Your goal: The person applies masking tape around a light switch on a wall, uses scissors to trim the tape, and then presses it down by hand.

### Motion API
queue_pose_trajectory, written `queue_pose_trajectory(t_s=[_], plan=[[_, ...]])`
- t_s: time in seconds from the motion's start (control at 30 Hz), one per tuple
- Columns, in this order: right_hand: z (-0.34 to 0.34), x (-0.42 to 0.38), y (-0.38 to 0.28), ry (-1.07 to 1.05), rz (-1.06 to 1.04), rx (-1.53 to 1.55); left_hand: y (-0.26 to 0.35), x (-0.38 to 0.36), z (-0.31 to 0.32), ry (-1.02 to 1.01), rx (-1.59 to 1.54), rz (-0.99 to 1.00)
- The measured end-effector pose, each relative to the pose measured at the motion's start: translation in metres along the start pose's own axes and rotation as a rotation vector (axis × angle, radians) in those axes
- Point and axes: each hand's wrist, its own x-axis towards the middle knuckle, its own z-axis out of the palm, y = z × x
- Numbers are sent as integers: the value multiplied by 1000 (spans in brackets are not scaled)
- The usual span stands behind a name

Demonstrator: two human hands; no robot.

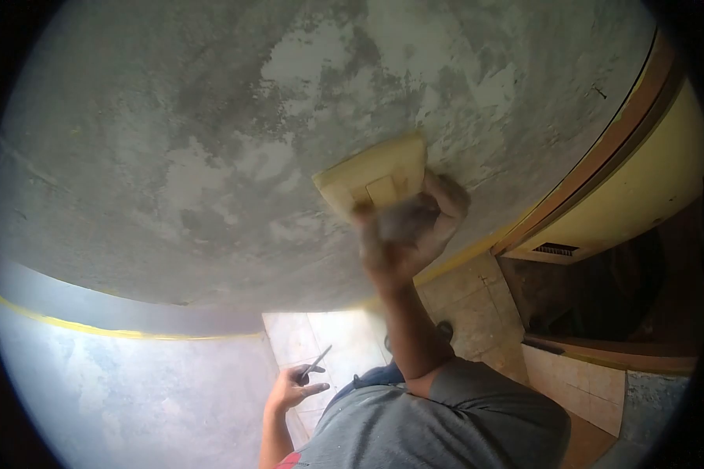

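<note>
A pale yellow rectangular pad or float (377, 173) lies against the patchy grey plastered wall (235, 117). My right hand (407, 234) is raised and grips this pad at its lower edge, the fingers slightly blurred. Lower down, my left hand (293, 387) is beside my body, holding a thin dark tool (316, 359) that points up and to the right. Some fingers of that hand stretch out past the tool. What the tool is cannot be made out.
At the right are a brown wooden frame (587, 164) and a yellow door-like panel (641, 191) with a dark vent (554, 249). Light floor tiles (352, 340) show below. A whitish wall (133, 383) with a yellow strip (94, 327) stands at the lower left.
</note>
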Motion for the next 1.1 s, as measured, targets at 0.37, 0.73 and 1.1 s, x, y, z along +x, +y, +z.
queue_pose_trajectory(t_s=[0.37,0.73,1.1], plan=[[-25,6,-3,-160,121,57,6,1,12,-24,14,41],[-27,22,5,-191,-37,52,-11,-8,15,35,-89,71],[-52,55,14,-396,-216,-131,-23,-7,32,43,-94,87]])
